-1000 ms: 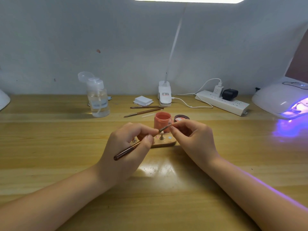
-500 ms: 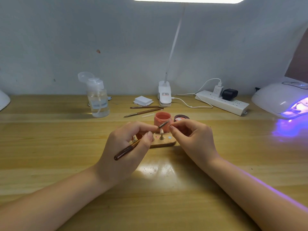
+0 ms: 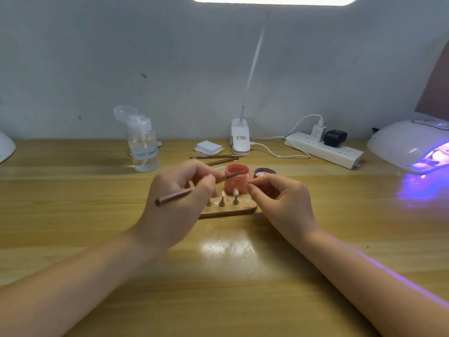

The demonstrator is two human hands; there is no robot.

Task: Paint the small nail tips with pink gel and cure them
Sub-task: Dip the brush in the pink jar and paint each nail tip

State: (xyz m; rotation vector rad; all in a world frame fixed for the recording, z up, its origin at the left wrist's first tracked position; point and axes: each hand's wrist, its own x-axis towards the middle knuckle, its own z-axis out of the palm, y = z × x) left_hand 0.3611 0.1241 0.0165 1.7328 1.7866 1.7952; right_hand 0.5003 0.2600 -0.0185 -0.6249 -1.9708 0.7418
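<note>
My left hand [image 3: 179, 203] grips a brown brush [image 3: 184, 193], and its bristle end reaches over the open pink gel jar [image 3: 237, 181]. Just right of the jar, my right hand [image 3: 281, 203] pinches something tiny between thumb and forefinger, probably a nail tip; I cannot make it out. In front of the jar lies a wooden holder [image 3: 228, 210] with small nail tips [image 3: 235, 192] standing on pegs. The jar's dark lid [image 3: 264, 172] lies behind my right hand. At the far right a white curing lamp [image 3: 410, 144] glows purple.
A clear pump bottle [image 3: 143, 144] stands at the back left. Two spare brushes [image 3: 218, 158], a white pad stack [image 3: 209, 147], a desk lamp base [image 3: 240, 139] and a power strip [image 3: 323, 149] line the back of the wooden table [image 3: 218, 288]. A white object [image 3: 6, 148] sits at the left edge.
My left hand has lifted and drawn the brush back to the left, its tip now over the gel jar. The right hand has stayed in place, still pinching.
</note>
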